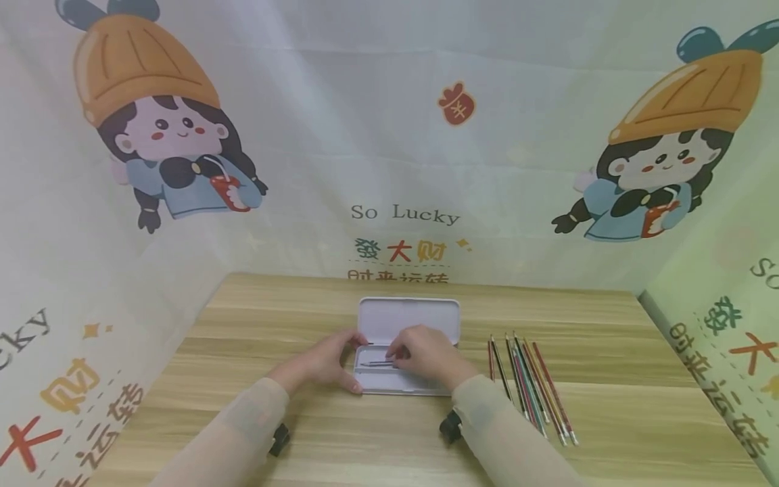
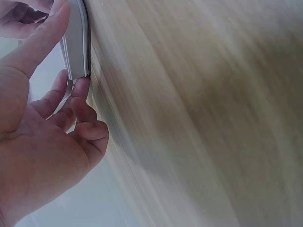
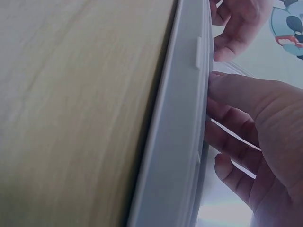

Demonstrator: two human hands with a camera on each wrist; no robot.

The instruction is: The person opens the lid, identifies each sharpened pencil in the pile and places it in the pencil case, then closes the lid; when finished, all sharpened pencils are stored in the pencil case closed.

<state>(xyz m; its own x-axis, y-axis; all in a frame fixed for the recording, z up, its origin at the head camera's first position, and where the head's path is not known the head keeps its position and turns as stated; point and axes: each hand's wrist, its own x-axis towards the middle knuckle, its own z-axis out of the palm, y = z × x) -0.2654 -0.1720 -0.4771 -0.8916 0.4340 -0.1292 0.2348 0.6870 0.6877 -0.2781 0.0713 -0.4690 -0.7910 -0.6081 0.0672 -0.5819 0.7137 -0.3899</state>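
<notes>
An opened pale grey pencil case (image 1: 406, 321) stands on the table with its lid raised at the back. My left hand (image 1: 325, 362) grips its left end, thumb at the front corner and fingers at the rear; in the left wrist view, this hand (image 2: 42, 127) reaches round the case's end (image 2: 78, 47). Over the tray, my right hand (image 1: 426, 352) has bent fingers pinching a slim pencil (image 1: 377, 364) that lies along the tray. The right wrist view shows the right hand (image 3: 265, 132) behind the case's front wall (image 3: 175, 118), which hides its fingertips.
Several coloured pencils (image 1: 528, 379) lie loosely bunched on the wooden table (image 1: 292, 446), right of the case. Printed cloth (image 1: 304, 135) hangs behind the table and at both sides.
</notes>
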